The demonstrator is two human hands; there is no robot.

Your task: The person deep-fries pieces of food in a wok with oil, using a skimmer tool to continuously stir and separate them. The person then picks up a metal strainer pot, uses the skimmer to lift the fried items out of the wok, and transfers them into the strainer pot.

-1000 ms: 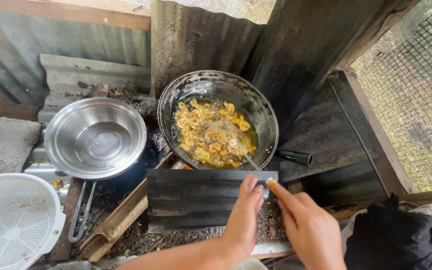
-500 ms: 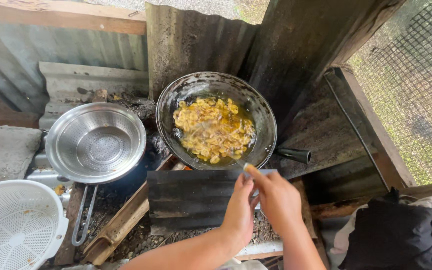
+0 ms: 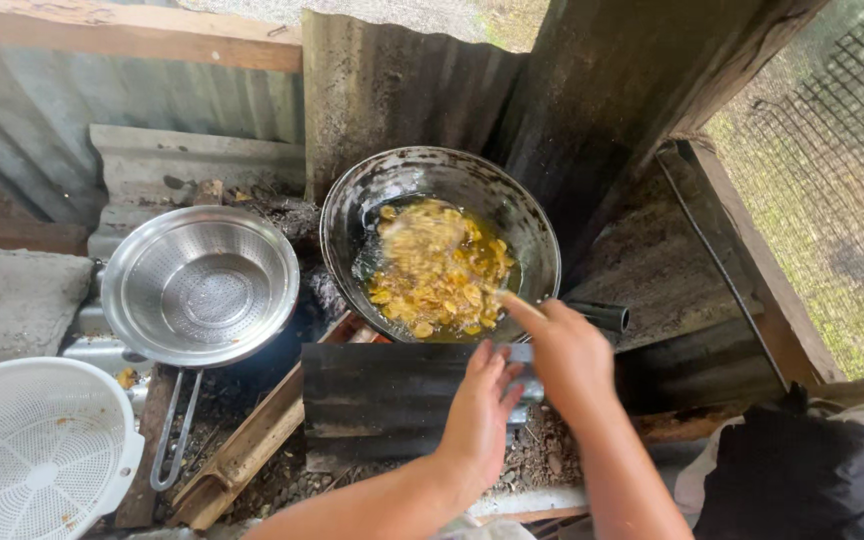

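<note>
Right hand (image 3: 567,355) gripping a thin wooden stirring stick (image 3: 518,302) in the blackened round frying pan (image 3: 347,215) of yellow chips (image 3: 437,270) at 12 o'clock, left hand (image 3: 477,415) fingers loosely extended flat at 6 o'clock: best kept stirring shallow, wrist clear of oil.

Soft daylight is admitted through the mesh window (image 3: 832,200) at right | no hard shadows are cast | mild glare on steel strainer (image 3: 200,285) | motion blur over frying chips (image 3: 437,265) | edges slightly curved.
</note>
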